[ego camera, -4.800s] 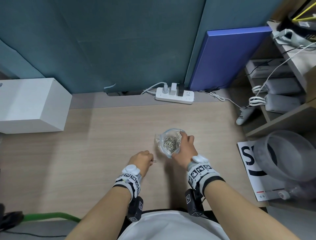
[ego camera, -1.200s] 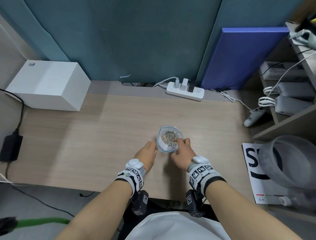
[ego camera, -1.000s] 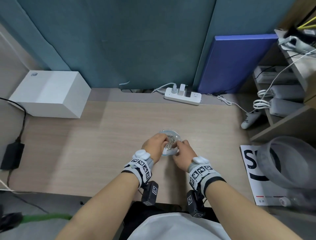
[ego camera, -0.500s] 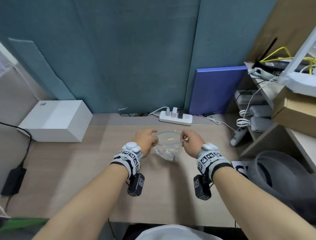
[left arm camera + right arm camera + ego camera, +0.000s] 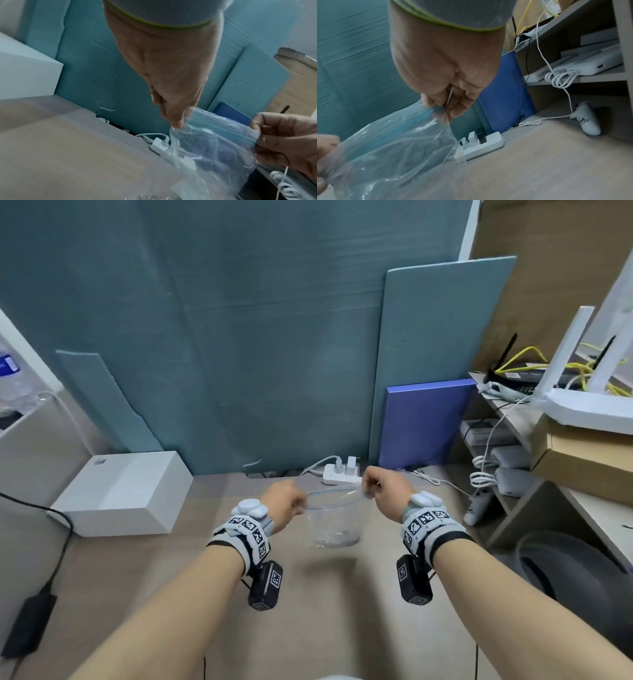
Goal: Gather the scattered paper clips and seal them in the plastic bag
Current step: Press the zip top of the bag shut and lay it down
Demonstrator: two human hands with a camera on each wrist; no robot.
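A clear plastic bag [image 5: 334, 520] hangs upright above the desk [image 5: 308, 611], stretched between both hands. My left hand [image 5: 286, 503] pinches its left top corner, and my right hand [image 5: 378, 484] pinches the right top corner. The bag's mouth [image 5: 334, 495] still gapes in a shallow curve between them. Silver paper clips [image 5: 337, 537] lie heaped at the bag's bottom. In the left wrist view my left hand [image 5: 176, 119] nips the bag [image 5: 214, 146] at its blue zip strip. In the right wrist view my right hand [image 5: 447, 106] pinches the bag [image 5: 393, 148] the same way.
A white power strip [image 5: 342, 474] lies at the desk's back edge behind the bag. A white box [image 5: 123, 491] stands at the left, a blue board [image 5: 424, 422] leans at the back right. Shelves [image 5: 513, 474] with cables and white devices line the right side. A black adapter [image 5: 30, 625] sits at the left edge.
The bag lay on the desk under my right hand; my left hand joined it. Both hands have lifted it off the desk and pulled its top corners apart, so the clips slid down.
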